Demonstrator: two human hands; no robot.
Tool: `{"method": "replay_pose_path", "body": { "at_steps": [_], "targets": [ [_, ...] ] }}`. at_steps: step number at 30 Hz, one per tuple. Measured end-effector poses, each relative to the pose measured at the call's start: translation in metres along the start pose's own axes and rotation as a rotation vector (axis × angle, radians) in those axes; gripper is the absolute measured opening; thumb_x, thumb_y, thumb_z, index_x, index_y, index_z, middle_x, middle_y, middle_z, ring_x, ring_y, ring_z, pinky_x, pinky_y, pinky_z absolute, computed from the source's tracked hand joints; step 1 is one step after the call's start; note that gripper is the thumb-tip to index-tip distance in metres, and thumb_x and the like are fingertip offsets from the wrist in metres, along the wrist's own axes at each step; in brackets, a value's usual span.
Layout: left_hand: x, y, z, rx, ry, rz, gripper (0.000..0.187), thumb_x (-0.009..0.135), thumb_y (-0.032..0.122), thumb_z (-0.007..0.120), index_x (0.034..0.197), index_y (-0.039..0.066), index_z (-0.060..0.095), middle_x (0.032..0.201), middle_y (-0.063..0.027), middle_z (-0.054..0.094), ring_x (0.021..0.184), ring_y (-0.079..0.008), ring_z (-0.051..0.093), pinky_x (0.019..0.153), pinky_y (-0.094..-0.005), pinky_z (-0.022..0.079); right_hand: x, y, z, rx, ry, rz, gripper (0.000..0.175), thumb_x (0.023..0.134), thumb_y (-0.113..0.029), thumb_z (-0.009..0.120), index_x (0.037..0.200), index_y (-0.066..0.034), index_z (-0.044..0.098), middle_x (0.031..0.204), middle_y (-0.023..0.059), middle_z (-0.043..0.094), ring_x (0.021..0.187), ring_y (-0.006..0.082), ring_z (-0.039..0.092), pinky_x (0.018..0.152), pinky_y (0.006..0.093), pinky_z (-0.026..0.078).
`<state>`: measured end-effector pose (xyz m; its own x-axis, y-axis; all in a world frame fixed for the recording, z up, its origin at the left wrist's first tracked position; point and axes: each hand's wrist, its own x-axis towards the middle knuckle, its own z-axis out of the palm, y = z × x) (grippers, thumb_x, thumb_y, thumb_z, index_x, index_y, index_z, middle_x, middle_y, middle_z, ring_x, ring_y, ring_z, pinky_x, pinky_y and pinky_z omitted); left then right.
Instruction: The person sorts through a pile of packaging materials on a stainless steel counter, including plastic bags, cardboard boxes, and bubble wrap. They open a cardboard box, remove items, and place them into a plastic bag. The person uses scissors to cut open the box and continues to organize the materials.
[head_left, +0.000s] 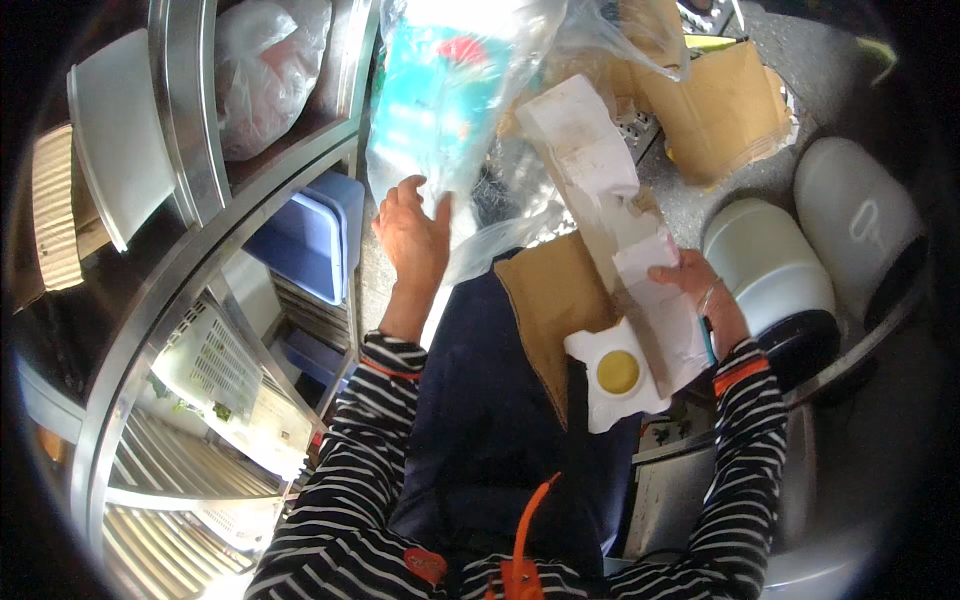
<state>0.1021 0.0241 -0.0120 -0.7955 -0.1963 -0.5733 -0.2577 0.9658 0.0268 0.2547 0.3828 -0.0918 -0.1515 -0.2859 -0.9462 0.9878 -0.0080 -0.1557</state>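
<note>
My right hand (694, 281) grips a long torn strip of cardboard (592, 217) with white paper pieces on it, which slants up and away from me. A thin blue item shows beside that palm. Under the strip's near end, a white piece with a round yellow centre (618, 373) lies over my dark-clothed lap, next to a brown cardboard piece (562, 292). My left hand (412, 232) has its fingers apart at the near edge of a clear plastic bag (442, 112) with turquoise and red colouring. Whether its fingertips touch the plastic, I cannot tell.
On the left stands a metal rack (262, 180) with a blue plastic bin (304, 240), a white perforated basket (217, 352) and a knotted plastic bag (270, 75). Torn cardboard (720, 112) lies on the floor ahead. Two rounded pale containers (772, 262) are at the right.
</note>
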Motion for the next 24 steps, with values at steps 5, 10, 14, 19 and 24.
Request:
{"method": "replay_pose_path", "body": {
  "at_steps": [5,10,14,19,24],
  "targets": [
    [-0.016,0.01,0.005,0.108,0.101,0.156,0.069,0.071,0.023,0.074,0.131,0.011,0.043,0.12,-0.0141,0.048,0.113,-0.0302,0.045,0.097,-0.0458,0.032,0.032,-0.07,0.004,-0.069,-0.056,-0.122,0.039,0.075,-0.023,0.076,0.103,0.002,0.065,0.09,0.0042,0.066,0.078,0.0141,0.06,0.073,0.0284,0.048],
    [-0.011,-0.045,0.017,0.151,0.032,-0.09,0.052,0.072,0.008,0.064,0.122,0.011,0.049,0.113,-0.0146,0.052,0.109,-0.0318,0.05,0.093,-0.0459,0.035,0.055,-0.124,0.013,-0.21,0.005,-0.215,0.041,0.076,-0.028,0.074,0.103,0.001,0.065,0.087,0.0023,0.065,0.077,0.0135,0.058,0.071,0.0275,0.047],
    [-0.03,-0.101,0.023,0.088,-0.014,-0.16,0.03,0.073,0.002,0.057,0.103,0.007,0.055,0.101,-0.0164,0.057,0.098,-0.035,0.056,0.085,-0.0458,0.042,0.076,-0.163,0.02,-0.169,0.061,-0.239,0.039,0.078,-0.024,0.073,0.109,-0.0014,0.062,0.089,0.0041,0.065,0.08,0.014,0.061,0.074,0.0273,0.049],
    [-0.052,-0.132,0.02,-0.029,0.055,-0.213,0.018,0.071,-0.004,0.053,0.087,0.004,0.057,0.089,-0.0183,0.058,0.082,-0.0375,0.058,0.073,-0.0428,0.046,0.102,-0.194,0.048,0.078,0.157,-0.376,0.048,0.077,-0.02,0.074,0.116,0.0003,0.056,0.101,0.0087,0.063,0.085,0.0195,0.062,0.076,0.0327,0.051],
    [-0.086,-0.145,0.017,-0.159,-0.033,-0.246,0.012,0.07,-0.003,0.051,0.08,0.003,0.055,0.082,-0.0194,0.057,0.08,-0.038,0.056,0.071,-0.0435,0.044,0.179,-0.171,0.083,0.133,0.317,-0.463,0.041,0.073,-0.025,0.078,0.101,0.0014,0.064,0.091,0.0072,0.066,0.079,0.0184,0.063,0.07,0.0321,0.05]
  ]
}}
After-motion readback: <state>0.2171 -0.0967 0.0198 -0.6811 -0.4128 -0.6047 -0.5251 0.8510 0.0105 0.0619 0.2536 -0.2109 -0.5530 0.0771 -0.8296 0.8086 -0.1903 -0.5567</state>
